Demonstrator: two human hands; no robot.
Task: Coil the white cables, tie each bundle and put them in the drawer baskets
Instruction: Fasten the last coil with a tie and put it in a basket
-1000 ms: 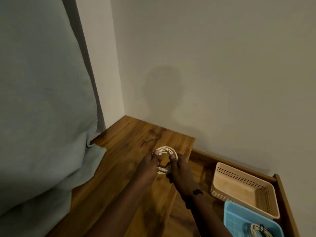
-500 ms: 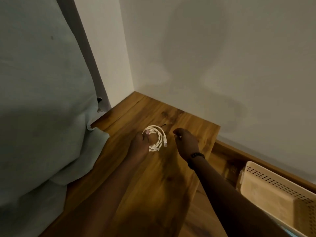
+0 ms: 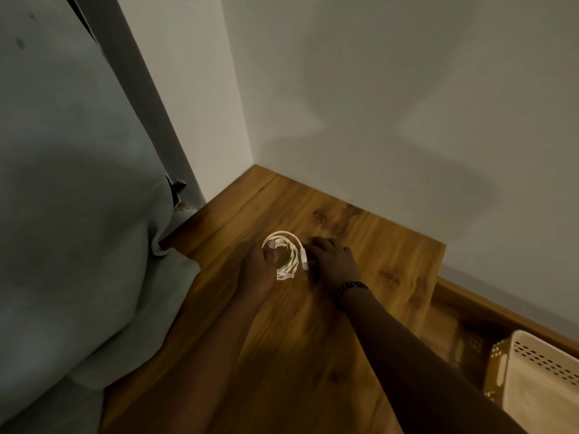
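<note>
A small coil of white cable with a white plug at its right side is held over the wooden top. My left hand pinches the coil's left side, thumb on the loop. My right hand, a dark bead bracelet on its wrist, lies just right of the coil with curled fingers down on the wood; what its fingers hold is hidden. A cream perforated basket sits in the open drawer at lower right.
A grey-green fabric mass fills the left side and overlaps the wooden top's left edge. White walls meet in a corner behind the top. The drawer's wooden rim runs along the right wall.
The view has swung left and up, so the blue basket left the frame. My right hand let go of the coil and dropped onto the wood beside it; my left hand kept the coil.
</note>
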